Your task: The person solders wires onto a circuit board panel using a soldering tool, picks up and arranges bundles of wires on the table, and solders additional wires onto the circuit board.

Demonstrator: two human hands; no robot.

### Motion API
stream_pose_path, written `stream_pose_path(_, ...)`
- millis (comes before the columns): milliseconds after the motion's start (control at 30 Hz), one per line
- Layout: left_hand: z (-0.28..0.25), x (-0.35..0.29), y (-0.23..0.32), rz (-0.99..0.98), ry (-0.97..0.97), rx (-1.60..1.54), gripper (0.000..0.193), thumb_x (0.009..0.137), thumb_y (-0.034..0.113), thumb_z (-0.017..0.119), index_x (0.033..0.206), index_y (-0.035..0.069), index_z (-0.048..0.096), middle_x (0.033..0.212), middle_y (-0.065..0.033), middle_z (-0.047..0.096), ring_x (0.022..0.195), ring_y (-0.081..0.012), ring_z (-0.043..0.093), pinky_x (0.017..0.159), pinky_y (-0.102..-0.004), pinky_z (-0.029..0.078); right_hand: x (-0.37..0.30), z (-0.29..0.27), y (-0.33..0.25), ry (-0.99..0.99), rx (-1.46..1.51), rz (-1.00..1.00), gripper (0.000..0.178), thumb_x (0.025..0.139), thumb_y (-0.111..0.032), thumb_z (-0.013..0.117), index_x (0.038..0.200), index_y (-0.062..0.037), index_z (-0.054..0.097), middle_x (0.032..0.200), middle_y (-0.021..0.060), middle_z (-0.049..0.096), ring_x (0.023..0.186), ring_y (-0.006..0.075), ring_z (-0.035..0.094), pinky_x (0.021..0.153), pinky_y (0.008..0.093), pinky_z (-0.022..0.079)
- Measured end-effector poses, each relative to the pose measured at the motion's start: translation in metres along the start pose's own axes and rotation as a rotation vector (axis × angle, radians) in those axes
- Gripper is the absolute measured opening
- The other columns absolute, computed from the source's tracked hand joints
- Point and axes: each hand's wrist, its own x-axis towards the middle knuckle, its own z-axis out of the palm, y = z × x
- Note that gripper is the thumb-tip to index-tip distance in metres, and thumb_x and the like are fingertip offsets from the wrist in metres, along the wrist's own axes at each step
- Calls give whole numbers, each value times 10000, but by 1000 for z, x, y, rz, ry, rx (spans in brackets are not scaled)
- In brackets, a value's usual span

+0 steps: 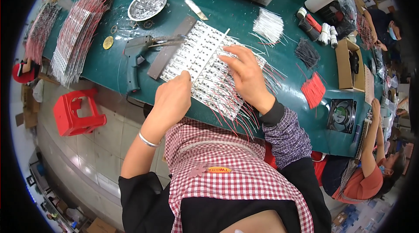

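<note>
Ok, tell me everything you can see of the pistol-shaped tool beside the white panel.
The pistol-shaped tool lies on the green table, left of the white panel. Its body is dark grey-green, plastic by its look, with the handle running toward the table's near edge and a dark trigger on the handle's right side. Slim metal rods reach right from its nose across the dark bar; whether their tips touch the panel is unclear. Nobody is holding it.
</note>
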Motion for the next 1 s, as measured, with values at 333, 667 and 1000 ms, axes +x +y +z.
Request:
stream_pose_path(333, 7, -33, -12, 34, 96, 50, 182, 868, 47, 628, 1022, 22, 533, 737, -193, 653, 703, -378, 657, 608, -459, 492, -32, -2, -2, -355, -167, 9, 458, 925, -142, 635, 1370, -70, 549, 1479, 105, 487, 1419, 328, 375, 1166, 473, 288)
stream_pose_path(667, -2, -28, -39, 74, 349, 136, 176, 844, 12, 625, 1006, 24, 557, 788, -176, 650, 731, -353, 657, 616, -433, 519, -23, -13, -50, -323, -155, -107, 470, 881, -138, 665, 1332, -52, 564, 1419, 121, 523, 1383, 325, 413, 1133, 473, 339)
stream_pose_path(1000, 13, -35, -16, 236, 445, 21, 414, 771, -46, 611, 1167, 39, 693, 934, -97, 663, 817, -259, 640, 674, -362, 528, -36, 26, -75, -432, -74, -59, 578, 764, -105, 736, 1288, 16, 525, 1277, 156, 524, 1184, 343, 529, 1002, 428, 456)
